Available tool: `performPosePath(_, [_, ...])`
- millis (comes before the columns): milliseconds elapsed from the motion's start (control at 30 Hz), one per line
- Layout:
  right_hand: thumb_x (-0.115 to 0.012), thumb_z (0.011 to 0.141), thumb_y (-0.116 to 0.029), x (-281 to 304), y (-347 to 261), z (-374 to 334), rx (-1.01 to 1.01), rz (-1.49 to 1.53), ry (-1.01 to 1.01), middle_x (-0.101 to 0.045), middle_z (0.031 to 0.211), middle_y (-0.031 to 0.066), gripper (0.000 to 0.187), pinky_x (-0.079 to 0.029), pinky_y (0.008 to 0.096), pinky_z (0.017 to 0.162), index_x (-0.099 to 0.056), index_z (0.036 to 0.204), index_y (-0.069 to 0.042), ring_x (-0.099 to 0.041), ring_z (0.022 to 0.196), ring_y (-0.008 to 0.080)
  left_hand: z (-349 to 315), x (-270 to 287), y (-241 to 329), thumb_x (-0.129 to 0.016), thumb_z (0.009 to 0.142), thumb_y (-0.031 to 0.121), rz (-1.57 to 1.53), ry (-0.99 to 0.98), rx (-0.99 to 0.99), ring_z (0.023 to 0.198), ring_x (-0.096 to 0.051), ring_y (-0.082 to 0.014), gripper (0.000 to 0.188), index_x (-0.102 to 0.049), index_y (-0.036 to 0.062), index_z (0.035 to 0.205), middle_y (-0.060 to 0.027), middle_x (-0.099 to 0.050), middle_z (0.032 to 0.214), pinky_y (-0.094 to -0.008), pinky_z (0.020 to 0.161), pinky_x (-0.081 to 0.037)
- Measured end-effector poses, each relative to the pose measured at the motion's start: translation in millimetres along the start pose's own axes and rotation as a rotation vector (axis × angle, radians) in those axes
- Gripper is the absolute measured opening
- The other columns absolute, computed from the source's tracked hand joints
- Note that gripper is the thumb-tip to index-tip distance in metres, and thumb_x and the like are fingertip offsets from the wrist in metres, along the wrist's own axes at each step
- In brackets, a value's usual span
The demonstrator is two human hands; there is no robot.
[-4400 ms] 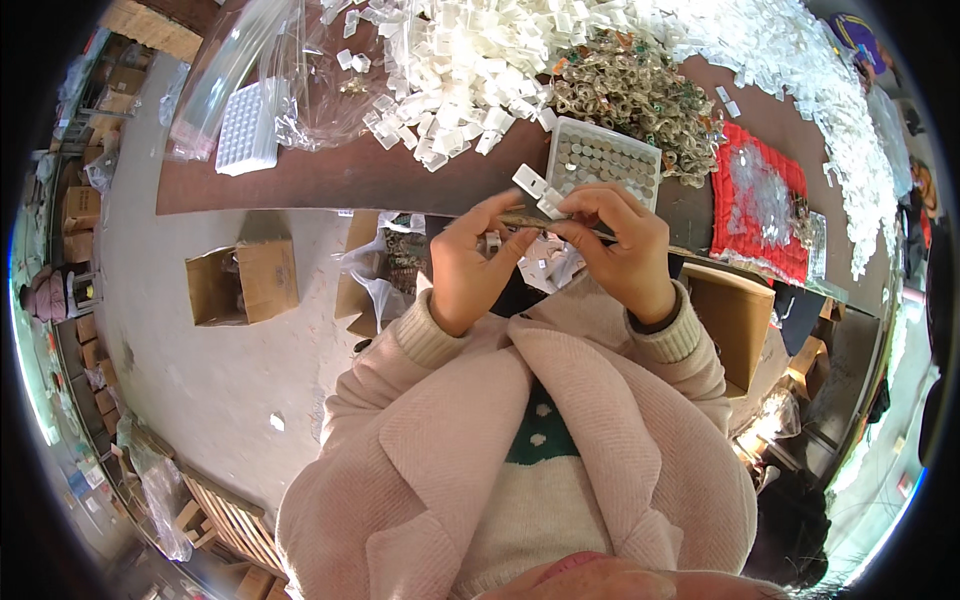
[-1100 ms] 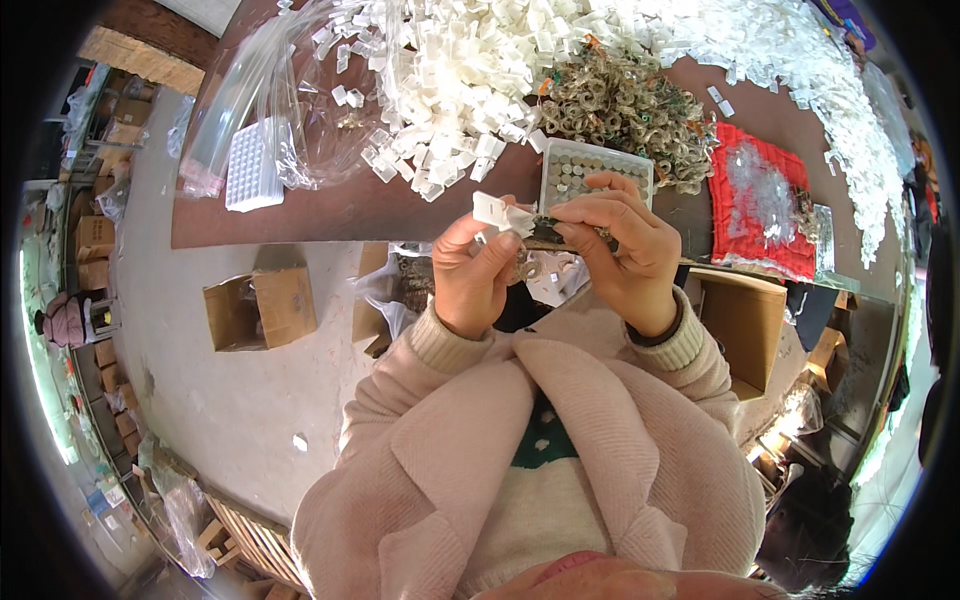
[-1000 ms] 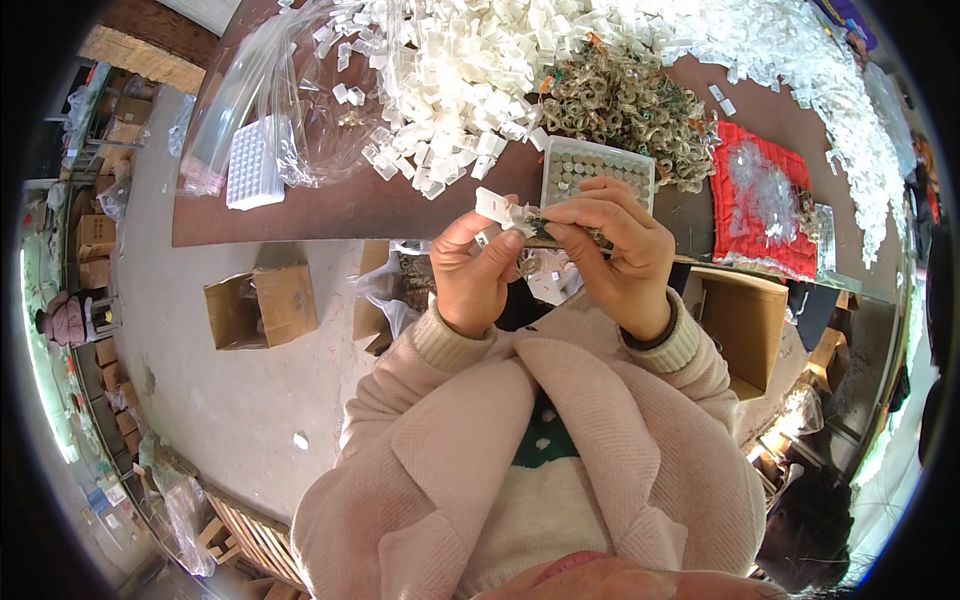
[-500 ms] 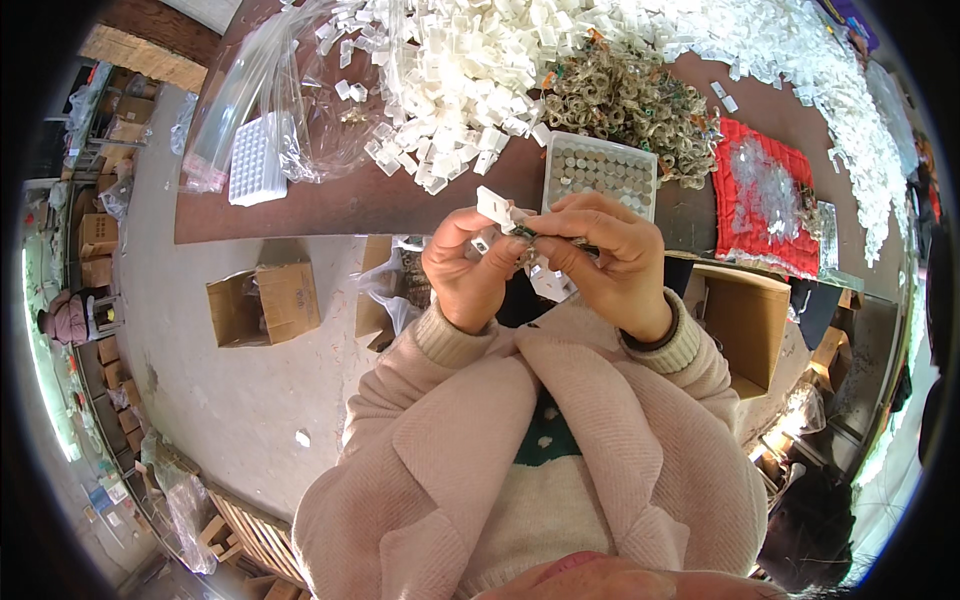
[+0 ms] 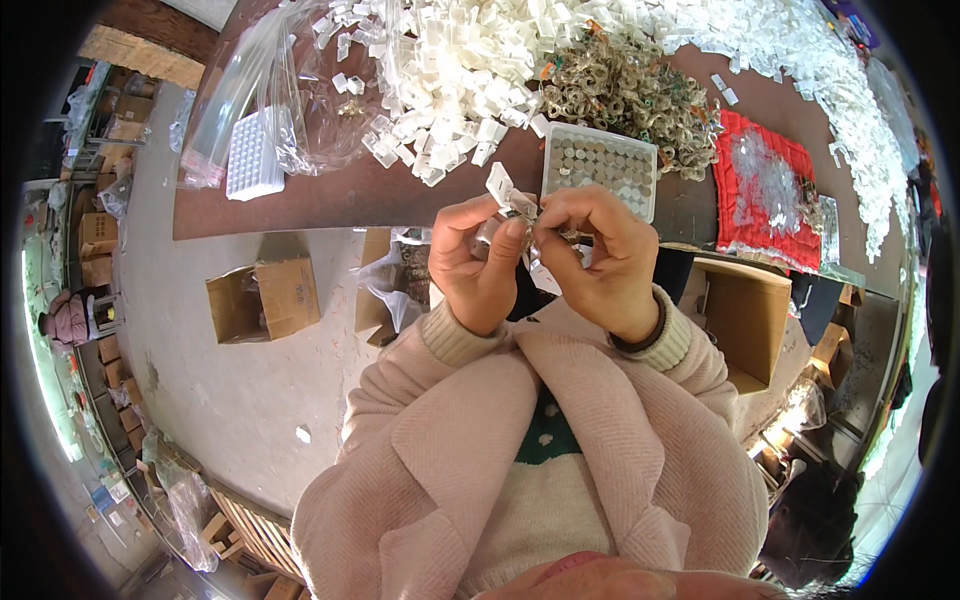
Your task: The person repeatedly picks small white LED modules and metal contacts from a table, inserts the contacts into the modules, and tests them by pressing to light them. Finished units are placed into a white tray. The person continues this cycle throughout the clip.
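Observation:
My left hand (image 5: 482,265) and my right hand (image 5: 598,258) meet in front of my chest, just below the brown table's edge (image 5: 300,205). Both pinch a small white plastic clip (image 5: 500,186) with a little metal part at its lower end. The clip sticks up between my thumbs and forefingers. Right behind the hands, on the table, lies a white tray (image 5: 600,168) filled with round grey metal pieces.
A big heap of white plastic clips (image 5: 470,60) and a pile of brass-coloured coils (image 5: 625,90) cover the table. A clear bag with a white grid tray (image 5: 255,155) lies at left, a red cloth (image 5: 765,190) at right. Cardboard boxes (image 5: 262,297) stand on the floor.
My hands have stayed close together at the table edge, turning the white clip slightly; the fingers of the right hand have closed in over its lower end.

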State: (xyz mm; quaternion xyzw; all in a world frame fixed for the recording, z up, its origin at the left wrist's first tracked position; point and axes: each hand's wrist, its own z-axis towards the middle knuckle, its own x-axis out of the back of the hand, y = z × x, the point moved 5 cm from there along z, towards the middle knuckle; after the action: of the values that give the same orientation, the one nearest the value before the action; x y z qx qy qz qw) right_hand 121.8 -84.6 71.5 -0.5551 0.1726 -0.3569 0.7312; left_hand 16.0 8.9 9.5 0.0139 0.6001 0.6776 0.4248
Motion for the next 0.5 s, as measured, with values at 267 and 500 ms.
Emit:
performPosePath(267, [-0.066, 0.086, 0.014, 1.7, 10.2, 4.2, -0.202, 0.279, -0.081, -0.062, 0.094, 0.0077, 0.017, -0.055, 0.0244, 0.07, -0.056, 0.091, 0.0, -0.063, 0.08, 0.0106, 1.2, 1.6, -0.5, -0.066, 0.094, -0.002, -0.138, -0.004, 0.103, 0.074, -0.059, -0.0085, 0.021, -0.057, 0.0033, 0.112, -0.0074, -0.067, 0.096, -0.0229, 0.066, -0.05])
performPosePath(500, [-0.072, 0.082, 0.007, -9.2, 19.0, -6.4, -0.163, 0.236, -0.058, -0.068, 0.093, 0.0068, 0.022, -0.054, 0.0252, 0.068, -0.066, 0.101, -0.002, -0.065, 0.078, 0.0117, -3.1, 0.2, -8.1, -0.065, 0.096, 0.003, -0.34, 0.032, 0.288, 0.063, -0.053, -0.0081, 0.019, -0.057, 0.0091, 0.113, -0.0022, -0.062, 0.084, -0.0222, 0.055, -0.044])
